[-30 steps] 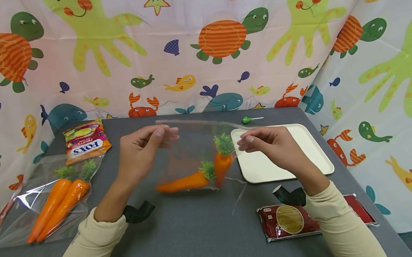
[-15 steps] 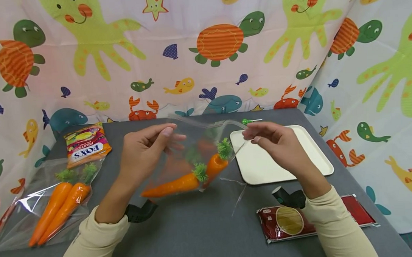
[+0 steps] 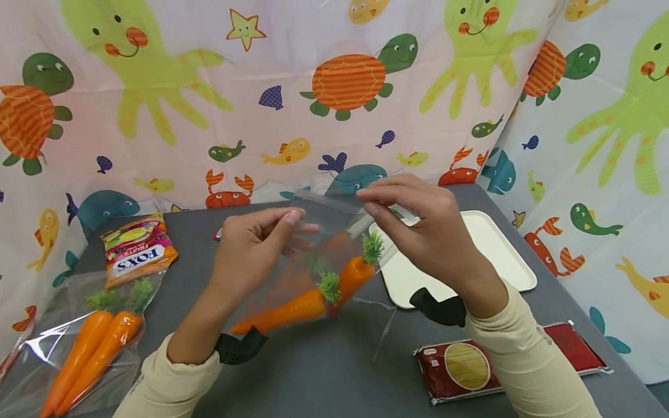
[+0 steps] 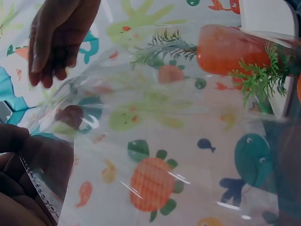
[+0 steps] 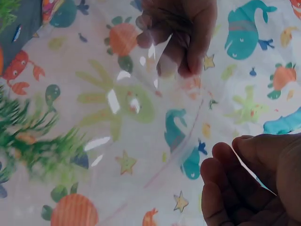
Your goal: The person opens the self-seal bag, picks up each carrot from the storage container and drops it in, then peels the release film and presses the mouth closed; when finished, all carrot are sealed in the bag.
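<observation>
A clear zip bag [image 3: 338, 242] hangs above the table with two orange toy carrots in it, one carrot [image 3: 294, 312] lying along its bottom and the other carrot [image 3: 355, 277] slanting at the right. Each has a feathery green top. My left hand [image 3: 253, 252] pinches the bag's upper edge between thumb and fingers; the left wrist view shows this zip edge [image 4: 40, 188] at the fingertips. Beside the bag's top strip is my right hand [image 3: 429, 227], fingers loosely bent. The right wrist view shows no film between the right hand's fingertips [image 5: 221, 153].
Two more carrots [image 3: 91, 359] lie in another clear bag at left, below a FOX'S sweets packet [image 3: 139, 249]. A cream tray [image 3: 502, 246] is at right, with a dark red packet [image 3: 464, 367] nearer me. Thin plastic scraps [image 3: 385, 330] lie mid-table. A patterned curtain [image 3: 284, 44] rises behind.
My right hand has come off the bag's right edge and moved left and up toward the top strip. My left hand has shifted slightly right, and the bag has folded and tilted.
</observation>
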`<state>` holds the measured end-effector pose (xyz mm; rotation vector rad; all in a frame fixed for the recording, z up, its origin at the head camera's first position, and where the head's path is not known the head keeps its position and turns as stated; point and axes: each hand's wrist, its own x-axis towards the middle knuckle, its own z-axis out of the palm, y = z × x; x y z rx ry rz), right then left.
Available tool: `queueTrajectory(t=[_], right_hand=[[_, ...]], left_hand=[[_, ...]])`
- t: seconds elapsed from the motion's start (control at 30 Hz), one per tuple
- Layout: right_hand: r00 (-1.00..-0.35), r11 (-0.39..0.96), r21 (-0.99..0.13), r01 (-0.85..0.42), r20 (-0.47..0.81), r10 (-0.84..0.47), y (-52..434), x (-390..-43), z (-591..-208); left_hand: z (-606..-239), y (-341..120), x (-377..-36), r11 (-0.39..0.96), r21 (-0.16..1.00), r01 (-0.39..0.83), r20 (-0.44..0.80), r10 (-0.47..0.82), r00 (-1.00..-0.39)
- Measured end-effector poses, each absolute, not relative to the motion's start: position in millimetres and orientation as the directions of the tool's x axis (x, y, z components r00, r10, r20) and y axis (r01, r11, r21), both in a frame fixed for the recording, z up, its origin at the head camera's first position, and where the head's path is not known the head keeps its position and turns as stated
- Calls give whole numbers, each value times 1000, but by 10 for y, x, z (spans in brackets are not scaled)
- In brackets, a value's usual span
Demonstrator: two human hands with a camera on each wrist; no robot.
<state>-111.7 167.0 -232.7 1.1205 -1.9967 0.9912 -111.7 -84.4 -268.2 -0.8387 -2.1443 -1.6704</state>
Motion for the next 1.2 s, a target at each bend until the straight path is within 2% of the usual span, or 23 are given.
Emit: queueTrajectory(t=[0.1, 0.2, 0.43, 0.67, 0.87, 1.03, 1.2], right_hand=[[-383, 338, -242, -909, 804, -455, 1516, -1151, -2289], [-377, 334, -233, -913, 793, -478, 1396, -1192, -2266], [-485, 329, -363, -872, 733, -477, 1289, -1279, -2239], [-527, 206, -491, -846, 715, -460, 1243, -1334, -2209], [-596, 200, -577, -792, 662, -453, 1233, -1357, -2200], [-614, 194, -601, -776, 646, -454, 1214, -1347, -2201], [-593, 228, -558, -798, 659, -463, 1204, -1338, -2191]], left_hand=[[-2687, -833, -1129, 154, 780, 606, 553, 280, -784], [-2693, -826, -1141, 159, 778, 608, 548, 302, -780], [-2691, -815, -1157, 164, 761, 628, 559, 325, -763], [-2657, -796, -1155, 110, 798, 592, 534, 327, -780], [-2645, -797, -1154, 94, 805, 585, 531, 326, -783], [-2656, -813, -1162, 111, 803, 586, 528, 323, -785], [-2658, -813, -1177, 122, 806, 580, 518, 329, -789]])
